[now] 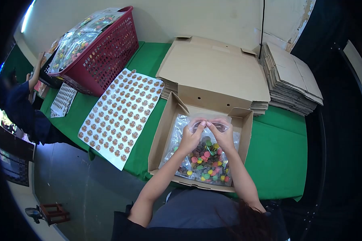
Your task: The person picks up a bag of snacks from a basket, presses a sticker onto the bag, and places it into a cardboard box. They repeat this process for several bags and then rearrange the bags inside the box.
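Both hands meet at the top edge of a clear plastic bag (207, 160) of colourful round pieces in pink, green, yellow and dark brown. My left hand (192, 134) pinches that edge, thumb and fingers pressed together. Beside it, almost touching, my right hand (223, 134) pinches the same edge. The bag lies inside an open cardboard box (159, 150), over at least one more clear bag (181, 120) that shows at the left. Part of the bag's top is hidden behind the fingers.
Left of the box lies a sheet of round stickers (122, 114), with smaller sheets (63, 99) beyond. A maroon basket (112, 52) holds filled bags. Flat cardboard boxes (217, 68) and another stack (289, 80) stand behind on the green tablecloth (275, 156). Another person (26, 108) is at far left.
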{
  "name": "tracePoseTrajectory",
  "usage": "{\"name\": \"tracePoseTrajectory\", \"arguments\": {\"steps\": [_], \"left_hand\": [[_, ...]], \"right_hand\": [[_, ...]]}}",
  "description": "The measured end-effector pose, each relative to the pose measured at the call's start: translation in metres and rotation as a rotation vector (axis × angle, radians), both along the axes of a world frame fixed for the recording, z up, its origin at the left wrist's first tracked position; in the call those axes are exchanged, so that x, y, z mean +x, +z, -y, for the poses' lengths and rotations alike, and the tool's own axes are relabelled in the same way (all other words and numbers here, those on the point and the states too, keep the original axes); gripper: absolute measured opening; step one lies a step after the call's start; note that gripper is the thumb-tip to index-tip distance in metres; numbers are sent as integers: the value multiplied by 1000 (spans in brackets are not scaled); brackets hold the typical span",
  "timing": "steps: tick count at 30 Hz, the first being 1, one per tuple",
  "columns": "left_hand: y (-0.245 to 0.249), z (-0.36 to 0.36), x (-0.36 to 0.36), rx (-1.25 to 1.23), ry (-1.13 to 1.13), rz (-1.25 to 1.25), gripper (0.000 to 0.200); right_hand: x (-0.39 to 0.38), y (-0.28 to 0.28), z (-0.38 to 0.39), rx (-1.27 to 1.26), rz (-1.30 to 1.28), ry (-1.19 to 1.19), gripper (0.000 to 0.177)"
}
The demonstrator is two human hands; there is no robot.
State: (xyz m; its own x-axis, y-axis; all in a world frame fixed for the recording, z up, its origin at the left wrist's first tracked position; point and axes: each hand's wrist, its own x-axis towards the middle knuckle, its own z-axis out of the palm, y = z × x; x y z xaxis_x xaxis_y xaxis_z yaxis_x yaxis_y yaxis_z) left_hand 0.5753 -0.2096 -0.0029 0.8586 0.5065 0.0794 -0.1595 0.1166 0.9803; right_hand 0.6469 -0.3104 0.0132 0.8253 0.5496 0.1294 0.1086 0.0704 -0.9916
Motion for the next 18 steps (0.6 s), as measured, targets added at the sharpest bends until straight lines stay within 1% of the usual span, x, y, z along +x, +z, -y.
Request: {"name": "tracePoseTrajectory", "arguments": {"steps": [2, 6, 8, 9, 11, 12, 14, 15, 17, 18], "left_hand": [[3, 0, -1, 27, -7, 16, 20], [9, 0, -2, -18, 39, -62, 21], [11, -1, -2, 100, 44, -86, 21], [11, -1, -2, 99, 45, -85, 21], [10, 0, -3, 270, 51, -64, 21], [8, 1, -3, 269, 54, -66, 21], [5, 4, -3, 402, 118, -17, 21], [7, 5, -4, 402, 117, -16, 21], [12, 7, -7, 281, 107, -44, 19], [11, 6, -7, 283, 109, -41, 19]], "right_hand": [[0, 3, 1, -5, 52, -34, 13], [2, -2, 1, -9, 10, -40, 13], [1, 2, 2, -56, -1, -60, 13], [2, 0, 2, -56, 0, -59, 13], [3, -7, 3, -56, 73, -84, 13], [3, -8, 3, -56, 72, -80, 13], [5, -10, 3, -137, 282, -128, 12], [5, -8, 4, -138, 283, -129, 12], [3, 0, 7, -121, -1, -25, 12], [3, 4, 8, -118, 2, -24, 12]]}}
